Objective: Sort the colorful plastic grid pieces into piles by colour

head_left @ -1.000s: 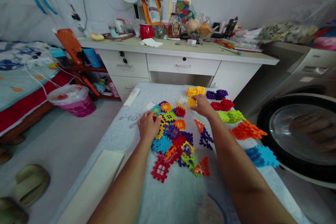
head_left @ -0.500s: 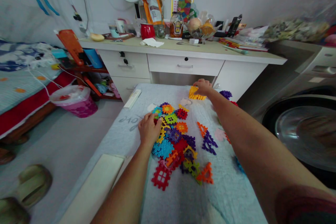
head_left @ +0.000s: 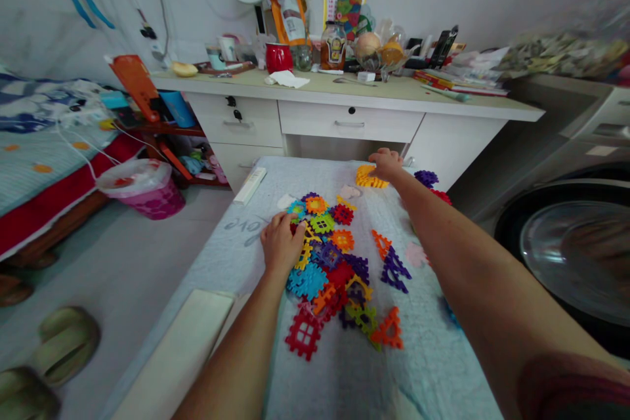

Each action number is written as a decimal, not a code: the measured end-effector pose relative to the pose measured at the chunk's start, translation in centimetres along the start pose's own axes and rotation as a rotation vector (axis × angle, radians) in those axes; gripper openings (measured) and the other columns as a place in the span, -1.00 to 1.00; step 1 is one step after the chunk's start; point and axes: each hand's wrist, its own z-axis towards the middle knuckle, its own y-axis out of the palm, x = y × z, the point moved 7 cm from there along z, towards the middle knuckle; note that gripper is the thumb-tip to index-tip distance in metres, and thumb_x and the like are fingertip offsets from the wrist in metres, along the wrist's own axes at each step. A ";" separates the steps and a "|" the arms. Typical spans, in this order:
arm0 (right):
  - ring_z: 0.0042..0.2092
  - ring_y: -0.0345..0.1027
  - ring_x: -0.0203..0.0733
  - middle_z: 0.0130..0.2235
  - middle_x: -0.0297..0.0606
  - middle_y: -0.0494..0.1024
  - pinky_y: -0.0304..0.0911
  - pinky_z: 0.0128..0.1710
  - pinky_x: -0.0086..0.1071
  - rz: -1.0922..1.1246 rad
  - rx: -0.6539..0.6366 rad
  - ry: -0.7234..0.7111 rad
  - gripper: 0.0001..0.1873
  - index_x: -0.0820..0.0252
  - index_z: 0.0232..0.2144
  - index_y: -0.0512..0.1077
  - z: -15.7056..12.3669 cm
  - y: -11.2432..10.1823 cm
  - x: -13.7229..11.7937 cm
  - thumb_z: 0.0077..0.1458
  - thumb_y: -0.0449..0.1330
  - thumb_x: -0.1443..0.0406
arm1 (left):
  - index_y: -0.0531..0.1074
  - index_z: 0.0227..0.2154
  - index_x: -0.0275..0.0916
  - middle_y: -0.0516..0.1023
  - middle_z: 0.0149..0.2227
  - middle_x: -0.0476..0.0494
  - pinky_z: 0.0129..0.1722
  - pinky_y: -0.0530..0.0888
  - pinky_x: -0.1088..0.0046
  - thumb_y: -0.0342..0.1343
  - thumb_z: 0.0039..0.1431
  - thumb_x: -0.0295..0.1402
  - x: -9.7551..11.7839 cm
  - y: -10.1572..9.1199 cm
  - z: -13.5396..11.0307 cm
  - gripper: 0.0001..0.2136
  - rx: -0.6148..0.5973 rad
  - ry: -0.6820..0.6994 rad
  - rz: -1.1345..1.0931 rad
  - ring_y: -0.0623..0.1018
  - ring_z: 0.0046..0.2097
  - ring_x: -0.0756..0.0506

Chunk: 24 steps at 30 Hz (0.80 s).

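Observation:
My left hand [head_left: 282,241] rests at the left edge of a pile of plastic interlocking building pieces, its fingers loosely bent and thumb apart. A yellow piece [head_left: 304,254] and a light-blue piece [head_left: 307,281] lie beside it. Farther back, my right hand [head_left: 387,163] is at the right of a stack of yellow pieces [head_left: 370,176], fingers stretched above it and the thumb side near its top. In the pile are a green square [head_left: 322,224], an orange square [head_left: 343,239] and a red square [head_left: 304,333]. Purple triangles [head_left: 394,270] lie to the right.
A cloth-covered table [head_left: 344,387] bears the pieces. White boxes lie along its left side, one long box [head_left: 251,186] at the back. Purple pieces [head_left: 426,178] sit beyond my right forearm. Behind stands a white desk [head_left: 349,119]; a washing machine [head_left: 581,138] is at the right.
My right hand has lifted slightly off the yellow stack, its fingers straighter. The left hand stays in place on the pile. The view has shifted a little.

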 end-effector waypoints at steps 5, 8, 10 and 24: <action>0.14 0.20 0.12 0.13 -0.04 0.38 0.16 0.12 -0.04 0.142 0.129 -0.141 -0.66 0.13 -0.02 0.52 -3.0 -1.1 -4.1 0.14 0.27 0.22 | 0.49 -0.02 -0.14 0.47 0.12 -0.22 0.22 0.26 0.10 0.00 0.28 -0.19 0.0 0.0 -0.1 -0.69 0.006 0.010 -0.001 0.43 0.18 -0.23; 0.05 0.37 -0.06 0.03 -0.07 0.52 0.23 0.10 -0.22 0.284 -0.066 -0.311 -0.69 0.22 -0.01 0.51 -5.3 1.5 -8.4 0.24 0.16 0.25 | 0.49 -0.01 -0.13 0.46 0.12 -0.22 0.21 0.28 0.12 0.01 0.27 -0.16 -0.1 -0.1 -0.1 -0.67 0.014 -0.007 0.003 0.43 0.18 -0.24; 0.09 0.39 -0.10 0.09 -0.06 0.53 0.23 0.11 -0.28 0.342 -0.202 -0.381 -0.64 0.25 0.06 0.47 -6.8 3.6 -11.0 0.28 0.11 0.23 | 0.48 0.02 -0.13 0.45 0.13 -0.23 0.20 0.30 0.12 0.02 0.26 -0.14 -0.3 -0.1 -0.1 -0.65 0.023 -0.022 0.012 0.41 0.18 -0.26; -0.01 0.42 -0.08 -0.04 -0.13 0.58 0.26 0.04 -0.32 0.453 -0.380 -0.508 -0.66 0.28 -0.06 0.55 -11.3 5.3 -16.0 0.14 0.17 0.28 | 0.39 0.09 -0.13 0.44 0.19 -0.24 0.27 0.20 -0.05 0.02 0.24 -0.24 0.0 0.4 0.2 -0.63 -0.020 0.040 -0.162 0.37 0.25 -0.27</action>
